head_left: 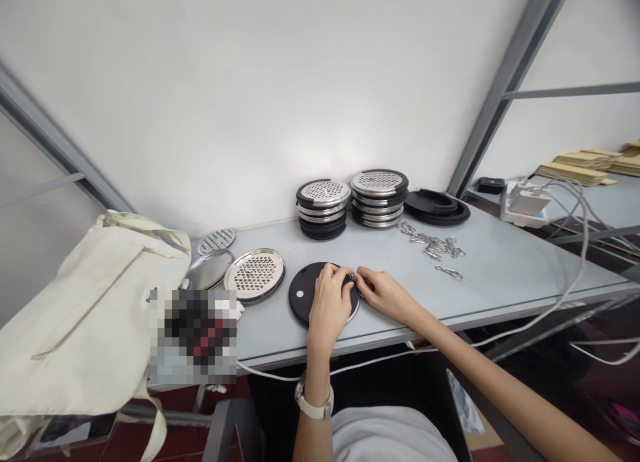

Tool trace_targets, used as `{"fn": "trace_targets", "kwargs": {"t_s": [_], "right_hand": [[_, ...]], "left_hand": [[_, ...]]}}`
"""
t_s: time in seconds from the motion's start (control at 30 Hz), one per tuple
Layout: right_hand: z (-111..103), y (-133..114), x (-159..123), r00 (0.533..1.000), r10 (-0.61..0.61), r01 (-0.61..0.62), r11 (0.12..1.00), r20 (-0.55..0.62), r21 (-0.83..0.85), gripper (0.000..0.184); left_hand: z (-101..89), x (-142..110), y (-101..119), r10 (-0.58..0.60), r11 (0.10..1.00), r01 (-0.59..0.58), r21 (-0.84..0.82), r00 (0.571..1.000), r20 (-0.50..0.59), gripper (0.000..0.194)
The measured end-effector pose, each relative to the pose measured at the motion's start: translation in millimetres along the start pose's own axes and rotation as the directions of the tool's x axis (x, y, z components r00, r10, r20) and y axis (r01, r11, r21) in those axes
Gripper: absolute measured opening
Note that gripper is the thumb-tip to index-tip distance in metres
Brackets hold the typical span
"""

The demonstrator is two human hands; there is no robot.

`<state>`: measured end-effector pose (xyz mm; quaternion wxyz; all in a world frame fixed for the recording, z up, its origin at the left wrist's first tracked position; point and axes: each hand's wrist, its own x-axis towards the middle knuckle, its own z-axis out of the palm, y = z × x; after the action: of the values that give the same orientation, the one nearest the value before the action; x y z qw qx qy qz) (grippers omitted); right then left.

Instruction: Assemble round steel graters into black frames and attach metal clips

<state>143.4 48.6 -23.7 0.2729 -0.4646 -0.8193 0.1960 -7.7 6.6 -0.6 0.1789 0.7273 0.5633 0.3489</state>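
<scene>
A black round disc [303, 307] with a white dot lies near the table's front edge, a silver rim showing at its right. My left hand [331, 302], with a watch on the wrist, rests over the disc, its fingers bent and gripping it near the upper right edge. At that same edge my right hand [383, 293] is closed in a pinch on a small metal clip [353, 277], mostly covered by the fingertips. Loose wire clips [433, 243] lie to the right. Left of the disc is a round metal grater plate [255, 275] with raised holes.
Two stacks of black-rimmed grater discs, a left stack [323, 209] and a right stack [379, 199], stand by the wall. Black lids [437, 207] lie beside them. A plain metal plate [210, 270], an oval grater [217, 241] and a cream bag [100, 315] are left. A white cable [565, 295] crosses the right side.
</scene>
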Motion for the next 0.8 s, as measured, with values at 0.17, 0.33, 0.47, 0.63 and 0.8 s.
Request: {"fn": "trace_targets", "kwargs": {"t_s": [0.17,0.33,0.47,0.63,0.8], "right_hand": [[0.1,0.7,0.0,1.0,-0.002,0.002,1.0,0.001,-0.005,0.028],[-0.7,0.0,-0.4,1.0,-0.007,0.007,1.0,0.003,-0.011,0.028],[-0.2,0.0,-0.2,1.0,-0.005,0.005,1.0,0.003,-0.02,0.028],[0.2,0.6,0.1,1.0,-0.005,0.005,1.0,0.005,-0.017,0.027],[0.0,1.1,0.4,1.0,-0.01,0.01,1.0,0.007,-0.02,0.027]], "left_hand": [[-0.2,-0.9,0.3,0.001,1.0,-0.001,0.006,1.0,-0.002,0.022],[0.3,-0.5,0.0,0.0,1.0,0.0,0.007,1.0,-0.007,0.022],[0.4,-0.1,-0.5,0.0,1.0,0.0,0.004,1.0,-0.008,0.022],[0.4,-0.4,-0.5,0.004,1.0,-0.004,0.008,1.0,-0.01,0.022],[0.6,-1.1,0.4,-0.005,1.0,0.004,-0.006,1.0,-0.013,0.022]]}}
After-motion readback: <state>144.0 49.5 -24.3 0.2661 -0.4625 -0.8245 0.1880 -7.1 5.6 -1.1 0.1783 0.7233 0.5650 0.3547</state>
